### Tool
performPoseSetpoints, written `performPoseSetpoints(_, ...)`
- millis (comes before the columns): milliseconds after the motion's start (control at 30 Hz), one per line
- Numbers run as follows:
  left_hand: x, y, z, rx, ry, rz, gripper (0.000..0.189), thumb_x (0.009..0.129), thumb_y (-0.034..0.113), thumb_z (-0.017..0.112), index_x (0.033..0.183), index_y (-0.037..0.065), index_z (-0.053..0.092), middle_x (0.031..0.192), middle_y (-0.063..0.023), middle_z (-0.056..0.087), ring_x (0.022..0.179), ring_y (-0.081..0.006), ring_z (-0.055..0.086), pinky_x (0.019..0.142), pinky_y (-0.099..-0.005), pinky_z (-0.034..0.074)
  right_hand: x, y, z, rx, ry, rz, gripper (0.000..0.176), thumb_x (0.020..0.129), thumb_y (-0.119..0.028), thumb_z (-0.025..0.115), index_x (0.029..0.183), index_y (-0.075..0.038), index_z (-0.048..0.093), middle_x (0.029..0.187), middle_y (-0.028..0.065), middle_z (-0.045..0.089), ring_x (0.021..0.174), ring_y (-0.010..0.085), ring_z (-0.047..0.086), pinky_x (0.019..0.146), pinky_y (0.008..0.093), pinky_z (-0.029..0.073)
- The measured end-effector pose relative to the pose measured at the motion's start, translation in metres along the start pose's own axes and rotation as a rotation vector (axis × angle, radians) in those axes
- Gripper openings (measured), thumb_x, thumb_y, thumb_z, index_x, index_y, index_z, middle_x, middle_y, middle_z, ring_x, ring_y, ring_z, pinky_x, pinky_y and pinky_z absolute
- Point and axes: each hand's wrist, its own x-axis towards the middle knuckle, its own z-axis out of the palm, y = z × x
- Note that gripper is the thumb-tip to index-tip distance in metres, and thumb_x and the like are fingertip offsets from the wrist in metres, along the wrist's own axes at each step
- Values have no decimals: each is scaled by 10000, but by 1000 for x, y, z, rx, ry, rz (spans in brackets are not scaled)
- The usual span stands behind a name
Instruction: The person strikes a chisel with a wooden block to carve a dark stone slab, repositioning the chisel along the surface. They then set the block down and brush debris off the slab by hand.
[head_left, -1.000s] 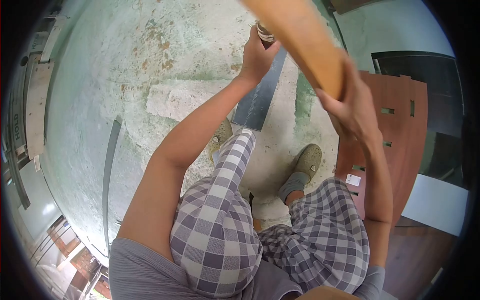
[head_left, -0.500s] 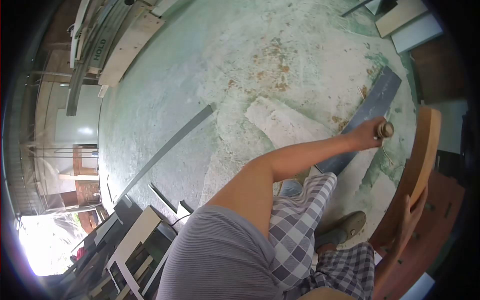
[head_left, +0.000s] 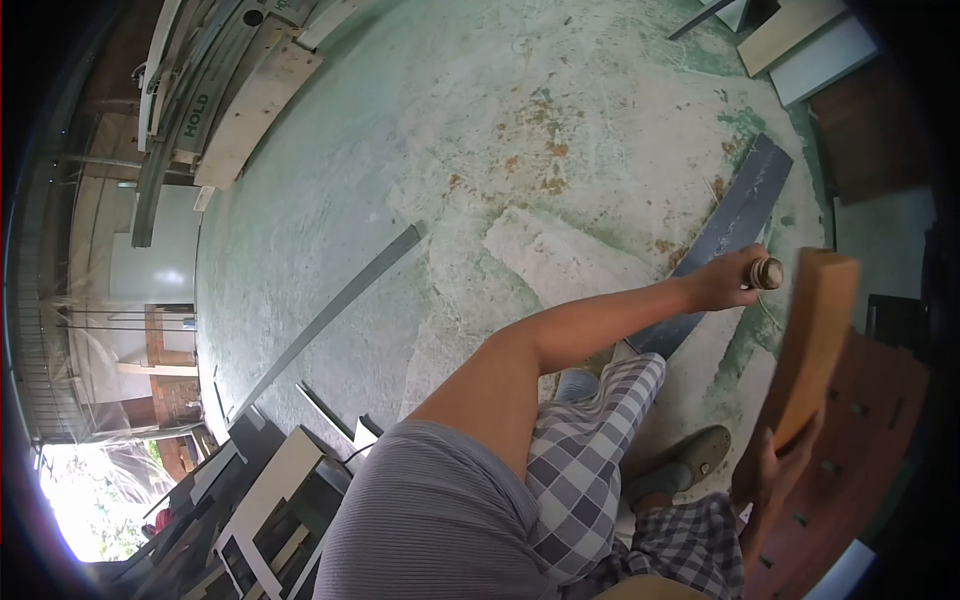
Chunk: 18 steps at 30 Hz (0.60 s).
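Observation:
My left hand [head_left: 722,279] is closed around a short handle [head_left: 766,273] with a round, ringed end that faces the camera; what lies below it is hard to see. Close by on the right, a thick orange-brown wooden block [head_left: 818,335], blurred at its upper end, is gripped at its lower part by my right hand [head_left: 783,462]. The block's top is a little right of the handle, apart from it. Beyond my right hand, a reddish-brown board [head_left: 868,440] shows several small dark slots.
A dark grey plank [head_left: 745,200] lies on the worn floor past my left hand. A long grey strip [head_left: 335,320] lies further left. Stacked boards [head_left: 255,115] are at upper left, frames and offcuts [head_left: 265,500] at lower left. My shoe [head_left: 700,452] is below.
The wooden block has swung left, closer to the handle, and my right hand has moved left with it. My left hand keeps its hold on the handle. The view has shifted slightly.

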Motion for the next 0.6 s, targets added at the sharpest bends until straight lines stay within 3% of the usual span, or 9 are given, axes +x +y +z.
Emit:
performPoseSetpoints(67,-2,2,3,26,18,37,301,759,67,608,1013,53,448,863,-87,537,749,-174,530,694,-323,444,-3,-2,-10,204,157,34,798,681,-100,627,1387,-10,267,1260,210,447,1149,300,473,991,374,346)
performPoseSetpoints(133,-2,5,4,15,21,28,303,752,46,605,1017,52,457,875,-85,529,761,-176,529,697,-313,450,1,-7,-3,268,195,13,808,679,-131,631,1391,-27,265,1235,212,458,1134,301,475,975,379,364)
performPoseSetpoints(200,-2,-1,7,2,12,37,313,755,48,627,1017,53,455,886,-86,528,776,-177,538,704,-307,459,6,9,12,17,107,67,784,693,-111,630,1386,-42,268,1256,205,456,1144,292,477,965,373,370)
performPoseSetpoints(333,2,-8,5,-1,11,73,369,755,64,698,1022,56,442,927,-88,529,827,-182,569,727,-297,487,0,-4,30,31,-121,173,714,730,-50,602,1368,-84,285,1241,217,491,1150,338,496,980,390,366)
performPoseSetpoints(500,-1,-10,4,-55,19,-22,437,739,43,717,1092,53,459,1022,-88,497,878,-199,572,746,-313,503,-4,-7,32,14,-108,141,717,733,-76,610,1371,-104,284,1223,224,499,1130,357,505,969,402,380)
performPoseSetpoints(600,-5,-6,2,169,148,86,449,722,-10,694,1115,58,488,1079,-99,493,942,-228,561,787,-311,494,-2,-14,30,38,-98,208,717,732,-119,627,1370,-89,300,1227,218,501,1128,347,505,967,391,378)
